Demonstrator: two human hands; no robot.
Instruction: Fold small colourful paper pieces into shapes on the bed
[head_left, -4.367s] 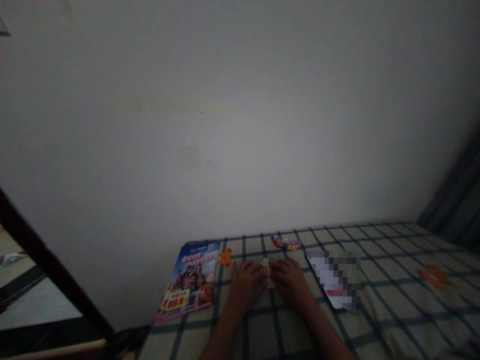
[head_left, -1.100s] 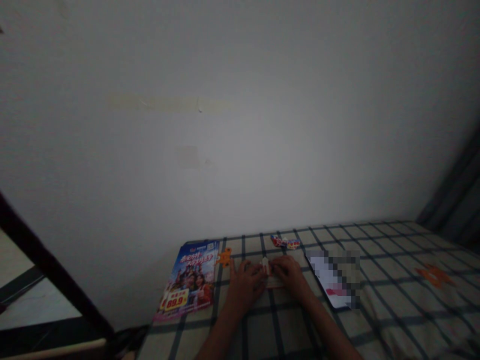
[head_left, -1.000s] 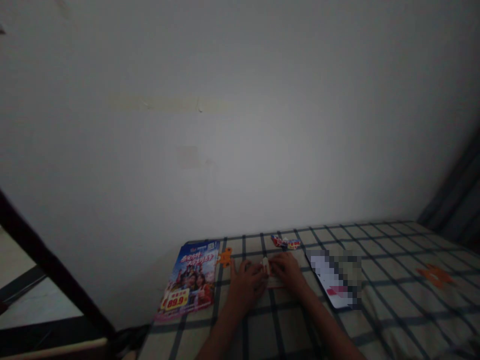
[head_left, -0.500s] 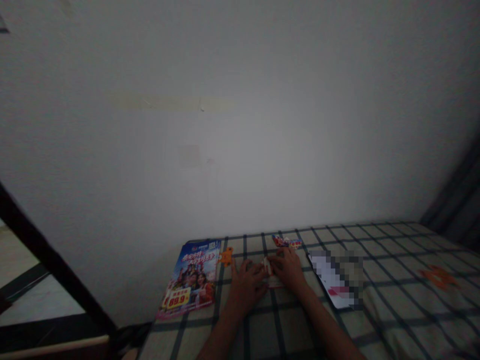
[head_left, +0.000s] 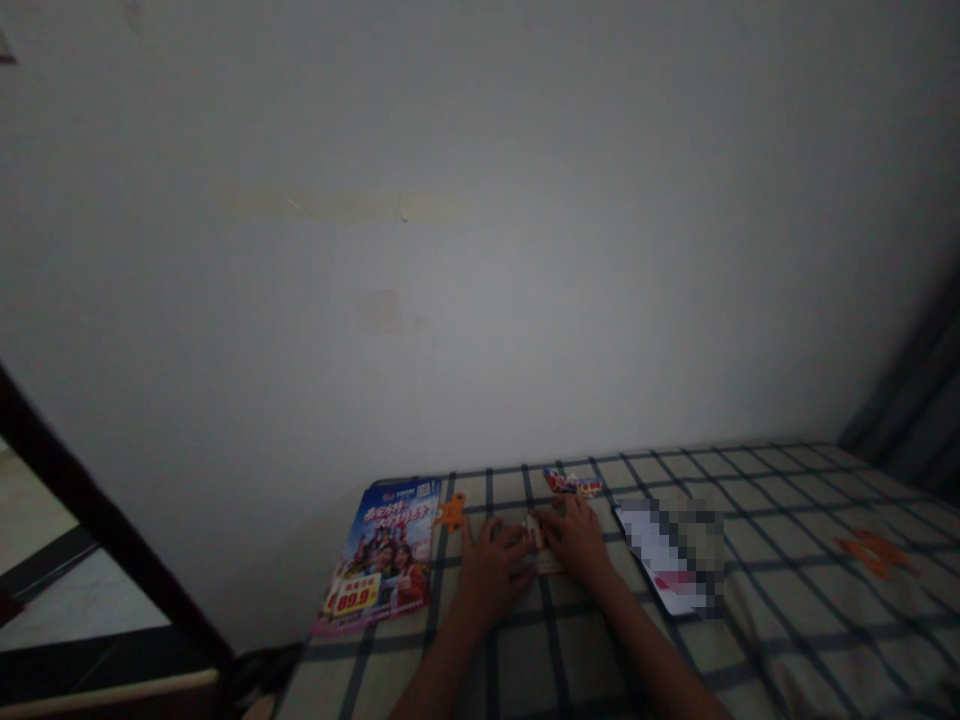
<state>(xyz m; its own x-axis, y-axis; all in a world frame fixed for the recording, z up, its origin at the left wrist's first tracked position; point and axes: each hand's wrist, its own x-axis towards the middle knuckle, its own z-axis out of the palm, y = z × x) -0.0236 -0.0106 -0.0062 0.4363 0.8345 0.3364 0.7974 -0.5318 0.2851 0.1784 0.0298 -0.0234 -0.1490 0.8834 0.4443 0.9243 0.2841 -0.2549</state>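
My left hand (head_left: 489, 568) and my right hand (head_left: 582, 542) are close together on a checked sheet (head_left: 517, 660). Between their fingertips is a small piece of printed paper (head_left: 534, 531), pale with reddish marks. Fingers of both hands curl onto it from either side, partly covering it. Its lower edge shows beneath the fingers. Just beyond my right hand lies a small colourful paper scrap (head_left: 574, 484). An orange paper-like cutout (head_left: 452, 513) rests left of my left hand.
A stack of glossy flyers (head_left: 382, 555) lies at the left. Right of my hands is a dark-edged flat item (head_left: 652, 560), partly pixelated. Another orange cutout (head_left: 876, 552) lies farther right. A pale wall (head_left: 480, 250) rises behind, and a dark rail (head_left: 112, 520) slants at the left.
Both hands stay in almost the same place on the paper. Their fingers have shifted only slightly; the other things lie as before.
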